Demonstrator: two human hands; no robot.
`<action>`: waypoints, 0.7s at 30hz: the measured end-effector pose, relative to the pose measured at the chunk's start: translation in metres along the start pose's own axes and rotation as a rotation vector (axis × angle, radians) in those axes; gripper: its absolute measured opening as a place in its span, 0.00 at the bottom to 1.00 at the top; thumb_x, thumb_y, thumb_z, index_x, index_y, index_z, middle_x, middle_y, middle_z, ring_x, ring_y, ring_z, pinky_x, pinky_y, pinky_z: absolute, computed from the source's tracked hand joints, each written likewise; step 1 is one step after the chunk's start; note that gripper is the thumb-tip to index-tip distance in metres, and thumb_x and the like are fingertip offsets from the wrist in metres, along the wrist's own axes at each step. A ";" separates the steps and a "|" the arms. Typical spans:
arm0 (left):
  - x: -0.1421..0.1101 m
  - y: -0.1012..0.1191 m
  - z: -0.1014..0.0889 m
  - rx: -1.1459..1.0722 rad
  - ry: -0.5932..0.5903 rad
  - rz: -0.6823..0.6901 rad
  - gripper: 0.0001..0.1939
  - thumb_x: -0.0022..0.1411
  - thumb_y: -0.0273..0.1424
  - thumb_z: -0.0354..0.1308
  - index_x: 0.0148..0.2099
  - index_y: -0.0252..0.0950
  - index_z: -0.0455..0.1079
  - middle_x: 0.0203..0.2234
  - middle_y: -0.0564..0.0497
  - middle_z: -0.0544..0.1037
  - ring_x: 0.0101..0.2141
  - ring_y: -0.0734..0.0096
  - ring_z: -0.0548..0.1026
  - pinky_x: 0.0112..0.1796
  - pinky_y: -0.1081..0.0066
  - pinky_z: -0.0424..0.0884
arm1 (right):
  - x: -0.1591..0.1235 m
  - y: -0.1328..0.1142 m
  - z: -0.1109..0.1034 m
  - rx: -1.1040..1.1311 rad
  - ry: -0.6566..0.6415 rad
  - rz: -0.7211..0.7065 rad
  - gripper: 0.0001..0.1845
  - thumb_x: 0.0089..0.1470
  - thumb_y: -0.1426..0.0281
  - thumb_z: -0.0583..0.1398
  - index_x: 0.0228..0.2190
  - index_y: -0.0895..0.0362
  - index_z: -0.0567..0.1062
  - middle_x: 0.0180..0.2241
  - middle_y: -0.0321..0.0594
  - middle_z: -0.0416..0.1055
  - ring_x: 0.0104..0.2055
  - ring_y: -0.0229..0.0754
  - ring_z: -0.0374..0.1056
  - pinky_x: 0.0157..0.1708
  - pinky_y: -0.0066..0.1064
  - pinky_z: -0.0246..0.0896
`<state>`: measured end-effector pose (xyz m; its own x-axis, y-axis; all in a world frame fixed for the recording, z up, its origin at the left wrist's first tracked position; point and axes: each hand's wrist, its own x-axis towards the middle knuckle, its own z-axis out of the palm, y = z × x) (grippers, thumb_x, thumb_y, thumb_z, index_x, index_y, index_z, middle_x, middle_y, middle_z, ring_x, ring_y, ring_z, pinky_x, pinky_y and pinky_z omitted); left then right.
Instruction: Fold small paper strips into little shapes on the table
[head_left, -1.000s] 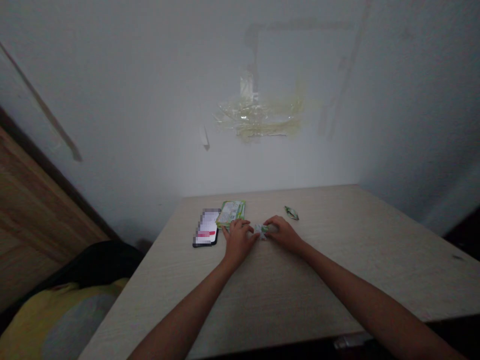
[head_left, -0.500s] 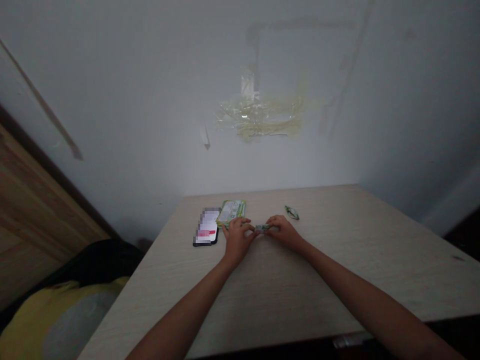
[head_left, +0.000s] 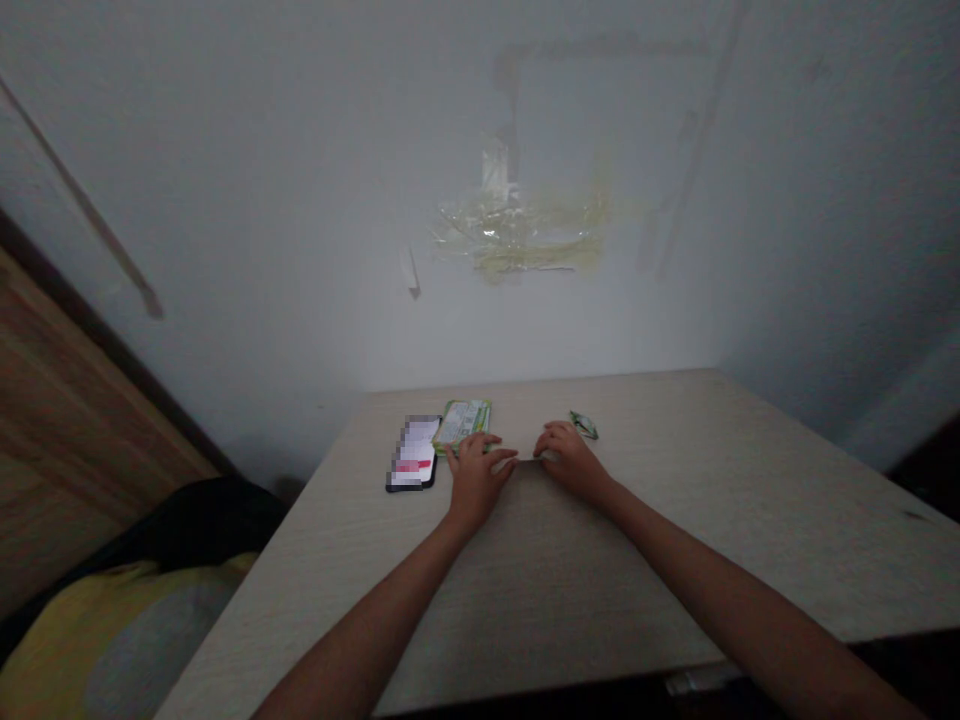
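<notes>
As far as I can judge, the step in hand is working a strip between two hands, and the next move calls for a light, even pinch. I have the left hand and right hand each clamped, it seems, on one end of it, nearer the table's back edge than its front. It looks thin, pale and nearly edge-on; whether it touches the table I cannot tell.

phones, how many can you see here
1: the phone lies on the table, just left of the green pile. Any in the dark space below the table would be hidden.
</notes>
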<state>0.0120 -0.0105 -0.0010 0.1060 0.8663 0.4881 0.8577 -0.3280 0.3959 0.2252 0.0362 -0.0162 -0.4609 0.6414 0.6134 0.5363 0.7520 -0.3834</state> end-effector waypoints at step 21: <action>0.000 -0.009 0.006 0.096 -0.091 0.027 0.06 0.57 0.40 0.64 0.38 0.52 0.78 0.50 0.51 0.74 0.58 0.50 0.61 0.57 0.29 0.35 | 0.001 0.012 0.000 0.018 -0.148 -0.100 0.05 0.52 0.69 0.66 0.34 0.52 0.82 0.35 0.43 0.75 0.46 0.47 0.66 0.47 0.39 0.61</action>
<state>0.0066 -0.0055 -0.0093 0.1710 0.8897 0.4232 0.8979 -0.3176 0.3049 0.2314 0.0454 -0.0202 -0.6113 0.5776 0.5409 0.4706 0.8149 -0.3384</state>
